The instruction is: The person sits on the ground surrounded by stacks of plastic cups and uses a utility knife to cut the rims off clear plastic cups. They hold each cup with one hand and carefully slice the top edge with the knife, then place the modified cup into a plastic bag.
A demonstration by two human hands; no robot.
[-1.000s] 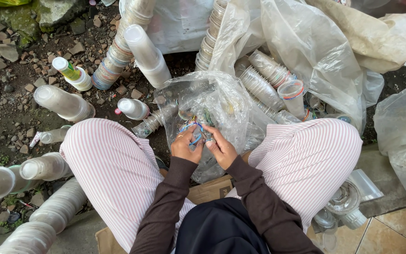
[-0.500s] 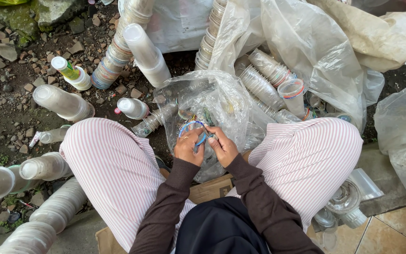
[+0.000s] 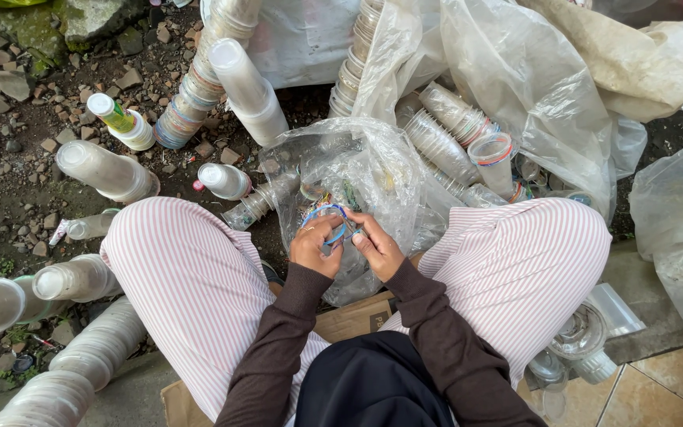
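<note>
Far left, stacks of nested clear plastic cups [image 3: 81, 277] lay on their sides on the stony ground [image 3: 17, 134], rims toward the camera. Further up stood a small bottle with a green label [image 3: 122, 121], and beside it a tall leaning cup stack [image 3: 199, 79] with coloured rims.

The person sat with knees spread in pink-striped trousers [image 3: 191, 277], a piece of brown cardboard [image 3: 353, 316] beneath.

Between the knees lay a crumpled clear plastic bag [image 3: 373, 170], mouth up. The left hand [image 3: 315, 247] was held over the bag's near side, fingers curled narrow around a thin blue plastic ring [image 3: 332, 224]. The ring sat touching the bag's film, just above the thumb. The right hand [image 3: 379, 247] was just beside the left, fingers pinched close at the ring's right edge; whether they gripped the ring or only bag film could not be told. Small coloured bits showed inside the bag near the ring.

To the right, more cup stacks [image 3: 444, 134] rested inside a large clear sack [image 3: 531, 87]. Far right, another pale sack [image 3: 681, 221] sat by the tiled floor [image 3: 658, 395].
</note>
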